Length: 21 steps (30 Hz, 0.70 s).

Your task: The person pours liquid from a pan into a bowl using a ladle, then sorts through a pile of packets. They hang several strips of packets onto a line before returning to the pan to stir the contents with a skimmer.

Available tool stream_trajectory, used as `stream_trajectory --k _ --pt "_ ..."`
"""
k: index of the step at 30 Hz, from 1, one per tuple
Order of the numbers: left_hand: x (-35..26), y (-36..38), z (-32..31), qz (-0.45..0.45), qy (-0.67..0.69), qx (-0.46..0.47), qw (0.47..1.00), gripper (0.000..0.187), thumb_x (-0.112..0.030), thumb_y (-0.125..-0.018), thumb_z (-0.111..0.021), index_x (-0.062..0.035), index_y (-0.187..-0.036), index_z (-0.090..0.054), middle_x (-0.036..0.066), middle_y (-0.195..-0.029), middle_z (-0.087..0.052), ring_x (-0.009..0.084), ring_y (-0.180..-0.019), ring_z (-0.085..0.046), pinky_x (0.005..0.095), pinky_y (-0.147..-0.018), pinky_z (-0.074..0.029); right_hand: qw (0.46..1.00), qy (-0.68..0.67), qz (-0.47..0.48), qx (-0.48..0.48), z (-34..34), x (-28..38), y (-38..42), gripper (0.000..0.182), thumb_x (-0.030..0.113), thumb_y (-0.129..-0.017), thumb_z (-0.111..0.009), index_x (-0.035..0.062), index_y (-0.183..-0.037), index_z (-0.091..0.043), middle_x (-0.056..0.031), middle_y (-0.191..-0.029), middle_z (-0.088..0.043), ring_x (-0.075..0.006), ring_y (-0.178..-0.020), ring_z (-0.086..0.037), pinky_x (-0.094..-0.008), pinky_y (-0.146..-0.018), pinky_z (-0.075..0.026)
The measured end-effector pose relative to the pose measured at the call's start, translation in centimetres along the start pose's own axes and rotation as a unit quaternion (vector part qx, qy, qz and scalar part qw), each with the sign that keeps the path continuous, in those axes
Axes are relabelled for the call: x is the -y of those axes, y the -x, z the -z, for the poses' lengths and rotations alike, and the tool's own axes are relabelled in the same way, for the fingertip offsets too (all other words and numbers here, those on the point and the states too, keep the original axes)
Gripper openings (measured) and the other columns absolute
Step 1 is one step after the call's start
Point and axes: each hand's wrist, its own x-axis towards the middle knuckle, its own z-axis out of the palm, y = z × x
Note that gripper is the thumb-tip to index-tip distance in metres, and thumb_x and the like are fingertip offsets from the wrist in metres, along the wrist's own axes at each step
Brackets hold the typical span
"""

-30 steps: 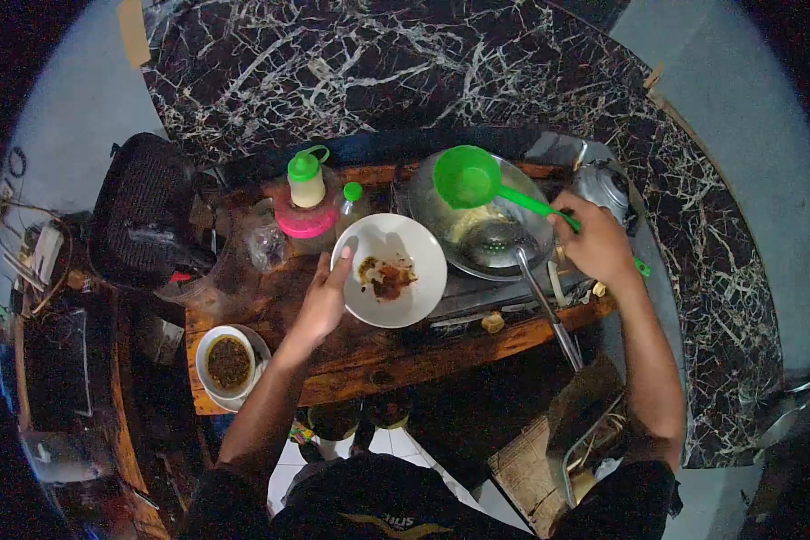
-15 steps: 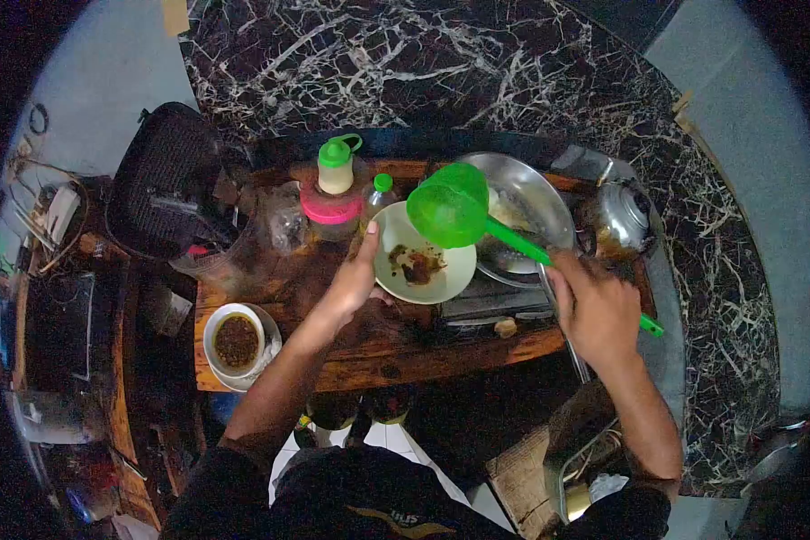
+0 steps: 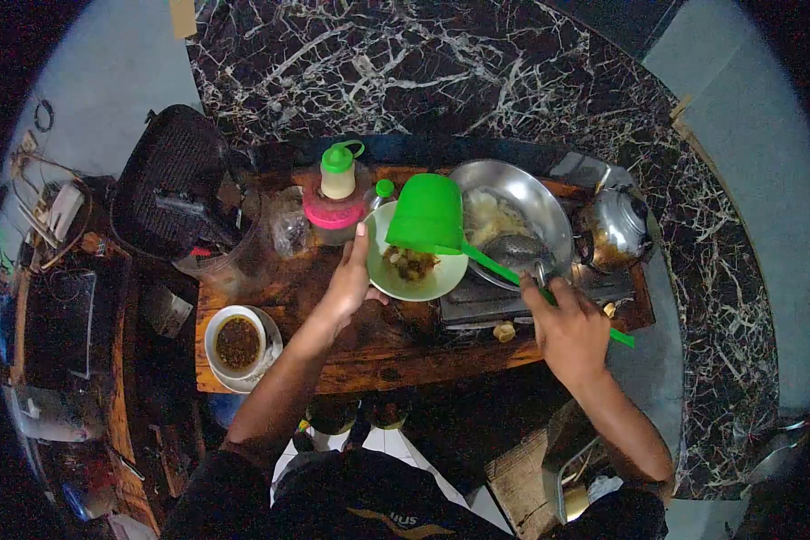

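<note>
My left hand (image 3: pixel 353 279) grips the left rim of a pale bowl (image 3: pixel 427 290), thumb over the edge and fingers underneath. Brown sauce with bits (image 3: pixel 411 265) lies in the bottom of the bowl. Closed round the long handle of a green plastic dipper (image 3: pixel 427 212) is my right hand (image 3: pixel 567 328). The dipper's cup is tipped over the bowl, its mouth turned down toward the sauce. Behind the handle sits a metal pan (image 3: pixel 556 202) with pale food and a dark skimmer (image 3: pixel 513 250) in it.
A kettle (image 3: pixel 616 229) stands right of the pan. Behind the bowl are a squeeze bottle (image 3: pixel 337 175), a pink-rimmed container (image 3: pixel 333 214) and a green-capped bottle (image 3: pixel 384 191). A white cup of brown liquid (image 3: pixel 237 344) rests at the table's front left. A black grill pan (image 3: pixel 166 184) lies farther left.
The dipper has tipped further over, its cup moving down and left over the bowl. My right hand has shifted left and slightly down. More contents now show in the bowl.
</note>
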Motion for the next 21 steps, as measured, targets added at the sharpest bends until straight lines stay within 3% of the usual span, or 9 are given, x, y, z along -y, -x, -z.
stream_trajectory --k 7,14,17,20,21 --pt "0.2 0.5 0.0 0.0 -0.01 -0.006 1.0 0.087 -0.071 -0.088 -0.028 -0.0006 -0.138 -0.024 0.017 -0.108 -0.056 0.0202 -0.079 -0.065 0.0297 -0.052 -0.054 0.996 -0.071 -0.054 -0.007 -0.1 -0.3 -0.7 0.034 0.019 -0.081 -0.06 0.024 -0.115 -0.057 -0.0114 -0.094 -0.063 -0.0297 -0.071 -0.065 -0.04 -0.051 -0.053" --pt "1.1 1.5 1.0 -0.03 -0.024 -0.016 0.999 0.088 -0.072 -0.087 -0.027 0.0025 -0.134 -0.027 0.018 -0.099 -0.058 0.02 -0.07 -0.064 0.0294 -0.049 -0.053 0.977 -0.146 -0.143 -0.063 0.7 -3.8 -2.0 0.022 0.025 -0.091 -0.052 0.0163 -0.111 -0.055 -0.0176 -0.083 -0.064 -0.0404 -0.065 -0.062 -0.0511 -0.061 -0.049" --pt "1.8 1.6 1.6 -0.032 -0.051 -0.05 0.997 0.087 -0.071 -0.087 -0.028 0.0047 -0.129 -0.03 0.018 -0.092 -0.058 0.0204 -0.065 -0.064 0.0295 -0.048 -0.053 0.98 -0.071 -0.177 0.055 -1.5 -5.4 -2.0 0.032 0.023 -0.088 -0.053 0.0155 -0.119 -0.053 -0.02 -0.068 -0.062 -0.0397 -0.064 -0.063 -0.0522 -0.063 -0.049" --pt "2.0 1.8 1.7 -0.038 -0.047 -0.056 0.997 0.086 -0.07 -0.088 -0.029 0.0057 -0.127 -0.032 0.019 -0.093 -0.058 0.0208 -0.065 -0.063 0.0295 -0.048 -0.053 0.983 -0.033 -0.15 0.101 -4.1 -4.7 -2.0 0.025 0.021 -0.089 -0.053 0.0155 -0.113 -0.055 -0.0193 -0.075 -0.062 -0.0398 -0.068 -0.061 -0.0515 -0.063 -0.047" --pt "1.6 2.1 1.4 -0.043 -0.06 -0.067 0.995 0.086 -0.071 -0.087 -0.029 0.006 -0.126 -0.033 0.02 -0.095 -0.057 0.0208 -0.066 -0.063 0.0294 -0.048 -0.053 0.982 -0.019 -0.149 0.116 -4.9 -4.3 -2.2 0.028 0.023 -0.09 -0.051 0.0158 -0.117 -0.055 -0.0182 -0.074 -0.062 -0.0389 -0.067 -0.062 -0.0519 -0.063 -0.048"
